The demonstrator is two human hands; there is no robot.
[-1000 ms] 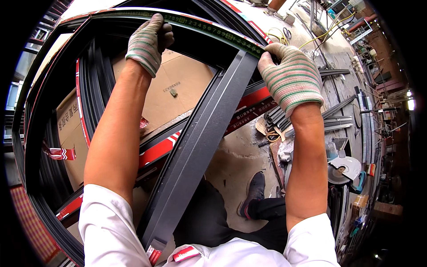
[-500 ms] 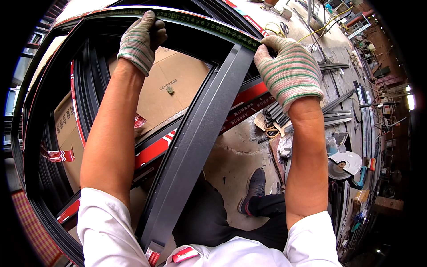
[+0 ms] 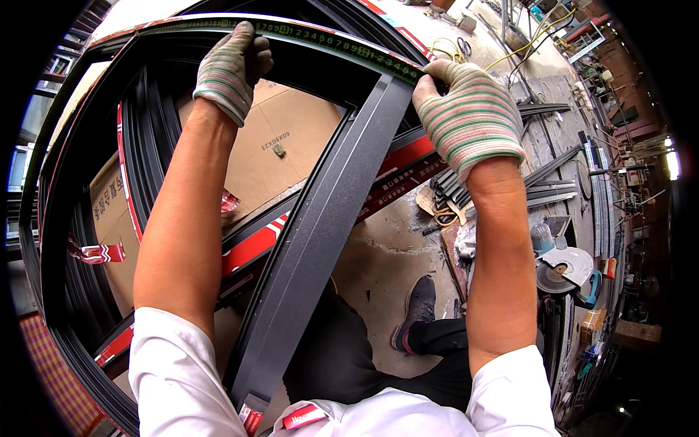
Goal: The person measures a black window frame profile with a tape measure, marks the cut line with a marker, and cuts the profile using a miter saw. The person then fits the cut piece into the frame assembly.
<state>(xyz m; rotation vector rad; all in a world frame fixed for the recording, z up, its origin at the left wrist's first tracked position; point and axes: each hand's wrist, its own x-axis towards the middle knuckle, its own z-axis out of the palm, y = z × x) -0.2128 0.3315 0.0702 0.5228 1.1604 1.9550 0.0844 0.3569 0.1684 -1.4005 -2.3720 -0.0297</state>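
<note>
Right hand [image 3: 472, 116] shifted slightly leftward, holding measuring tape [image 3: 321, 38] with left hand [image 3: 226, 76], long axis sloping down rightward

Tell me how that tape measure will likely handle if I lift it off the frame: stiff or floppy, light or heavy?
The tape measure is probably bendy but springy, since it shows as a long, thin strip. It looks light, being so narrow. It may twist or slide along the frame if the left hand or right hand lets go.
</note>
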